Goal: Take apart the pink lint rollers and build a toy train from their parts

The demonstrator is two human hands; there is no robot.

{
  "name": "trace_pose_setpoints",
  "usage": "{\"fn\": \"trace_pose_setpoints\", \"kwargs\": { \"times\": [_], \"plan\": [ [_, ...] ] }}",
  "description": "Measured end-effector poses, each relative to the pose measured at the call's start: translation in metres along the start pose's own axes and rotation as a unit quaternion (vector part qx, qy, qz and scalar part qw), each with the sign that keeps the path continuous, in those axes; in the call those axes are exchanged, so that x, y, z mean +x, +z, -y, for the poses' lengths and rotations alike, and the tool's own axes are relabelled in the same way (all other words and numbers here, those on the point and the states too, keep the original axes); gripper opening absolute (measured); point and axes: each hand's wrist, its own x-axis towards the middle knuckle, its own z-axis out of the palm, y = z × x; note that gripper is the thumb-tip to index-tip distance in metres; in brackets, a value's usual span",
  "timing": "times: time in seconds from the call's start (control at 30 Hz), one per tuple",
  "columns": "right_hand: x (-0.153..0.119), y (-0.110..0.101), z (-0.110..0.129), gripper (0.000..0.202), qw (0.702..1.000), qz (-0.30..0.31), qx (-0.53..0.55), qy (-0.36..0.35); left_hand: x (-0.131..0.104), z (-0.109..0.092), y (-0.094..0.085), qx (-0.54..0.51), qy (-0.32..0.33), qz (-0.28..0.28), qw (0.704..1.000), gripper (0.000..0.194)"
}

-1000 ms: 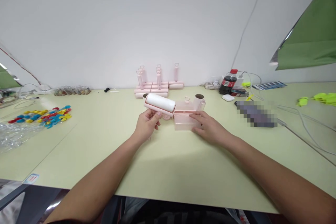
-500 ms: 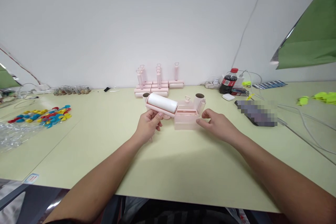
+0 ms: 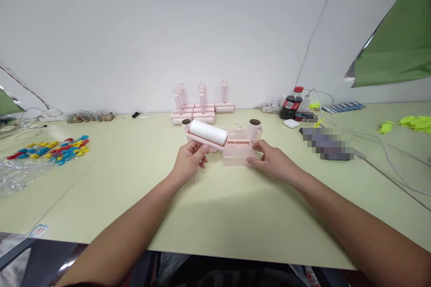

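My left hand (image 3: 191,161) grips a pink lint roller (image 3: 208,132) with a white roll, tilted so its right end is lower. That end is close to a translucent pink lint roller cover (image 3: 237,157) on the table; whether they touch I cannot tell. My right hand (image 3: 269,159) has its thumb on the front of this cover and its fingers round the right end. Just behind stands a roll with a brown core (image 3: 255,128). Another roll (image 3: 186,122) shows partly behind the held lint roller. A pink heart-shaped loop (image 3: 239,126) rises behind the cover.
Several pink lint rollers (image 3: 202,110) with upright handles stand by the wall. To the right are a cola bottle (image 3: 291,104), a white case (image 3: 291,123), a phone (image 3: 325,145) and cables. Colourful plastic pieces (image 3: 63,150) and clear bags (image 3: 22,175) lie on the left.
My right hand has moved slightly left and closed onto the right end of the translucent cover. My left hand holds the lint roller almost unchanged.
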Motion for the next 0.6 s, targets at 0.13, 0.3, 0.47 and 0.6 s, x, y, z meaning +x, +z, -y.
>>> {"fn": "trace_pose_setpoints", "kwargs": {
  "times": [0.13,0.3,0.47,0.6],
  "plan": [
    [0.000,0.002,-0.001,0.044,1.000,0.001,-0.003,-0.008,0.000,-0.002,-0.002,0.002,0.006,-0.008,1.000,0.039],
    [-0.001,0.004,0.003,0.049,1.000,0.015,-0.007,-0.004,0.002,-0.006,-0.008,-0.004,0.007,-0.034,0.999,0.041],
    [-0.004,0.005,0.008,0.057,1.000,0.021,0.008,-0.001,0.003,-0.006,-0.010,-0.006,0.006,-0.041,0.999,0.043],
    [-0.005,0.006,0.012,0.056,1.000,0.018,0.011,-0.005,0.002,-0.006,-0.008,-0.003,0.013,-0.042,0.999,0.042]
  ]
}}
